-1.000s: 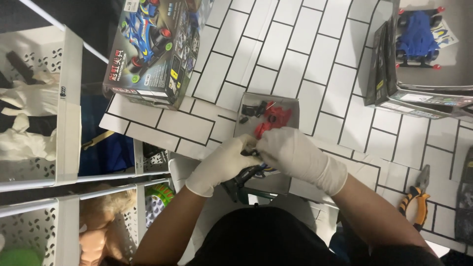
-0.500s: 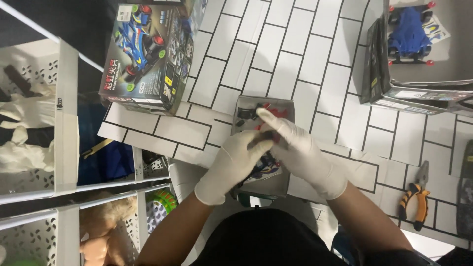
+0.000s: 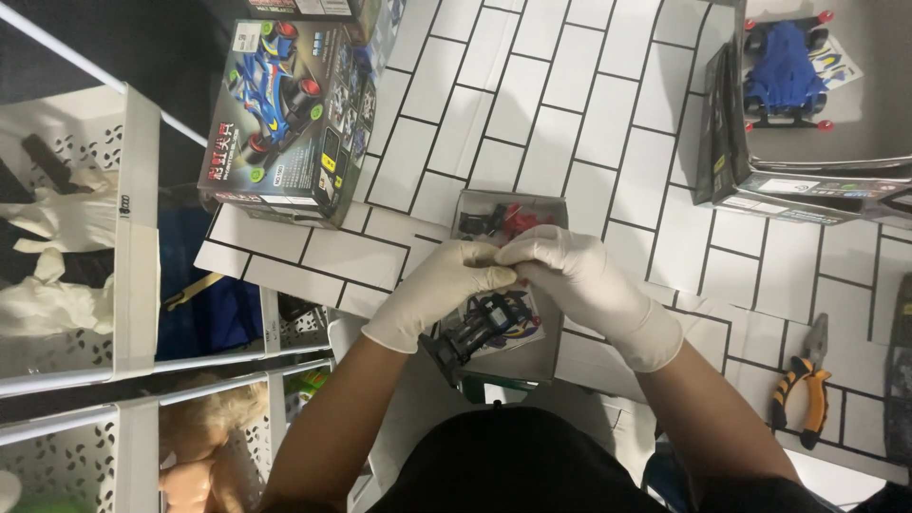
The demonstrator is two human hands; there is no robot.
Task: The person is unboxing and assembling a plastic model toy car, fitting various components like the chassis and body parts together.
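Black chassis [image 3: 472, 328] under gloved left hand [image 3: 439, 290], right hand [image 3: 570, 275]; grips pinched together; pliers [image 3: 801, 380] right.

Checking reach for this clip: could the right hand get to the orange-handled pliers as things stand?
Probably yes. The pliers lie in the open on the tiled table, just off the right forearm, nothing over them; but the right hand is busy, fingers pressed together with the left hand.

Can't really see what the fingers [image 3: 494, 274] are pinching, both gloved hands cover it. The black chassis [image 3: 472, 331] under them is half hidden, and the red bits in the grey tray [image 3: 546, 207] are too small to tell, maybe wheels. The open box [image 3: 836, 142] with the blue car runs off the right edge, and the dark strip [image 3: 900, 380] beside the pliers is cut off too
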